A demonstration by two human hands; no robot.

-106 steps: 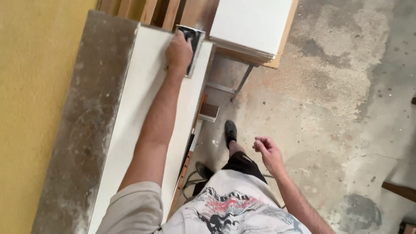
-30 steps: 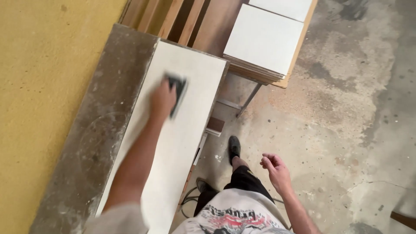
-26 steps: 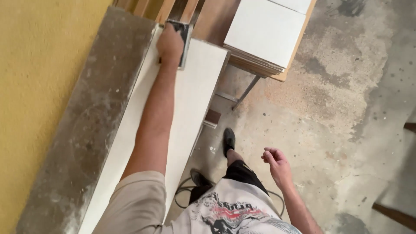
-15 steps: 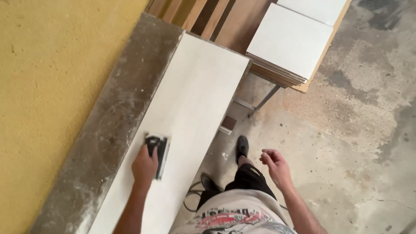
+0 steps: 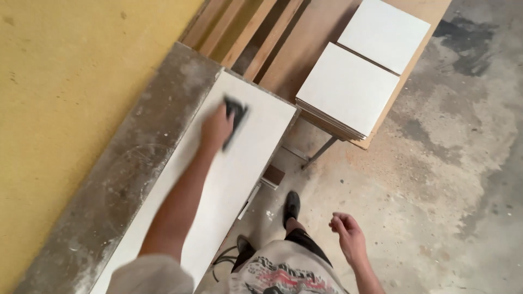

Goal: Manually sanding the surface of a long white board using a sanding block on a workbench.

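Note:
My left hand [image 5: 216,128] is blurred with motion and grips a dark sanding block [image 5: 234,117], pressed flat on a long white panel [image 5: 239,169]. The panel lies along a dusty grey ledge [image 5: 136,163] beside the yellow wall. My right hand [image 5: 347,235] hangs free over the concrete floor, fingers loosely curled, with nothing in it.
Two stacks of white square boards [image 5: 348,90] rest on a brown wooden board [image 5: 305,49] at the far end. Wooden slats [image 5: 234,30] lean by the yellow wall [image 5: 65,81]. A black cable [image 5: 223,257] lies near my shoe [image 5: 292,206] on the stained concrete floor [image 5: 447,179].
My left hand has slid the sanding block back and forth along the panel, from the near part half a second ago up toward the far end. The right hand has stayed about where it was.

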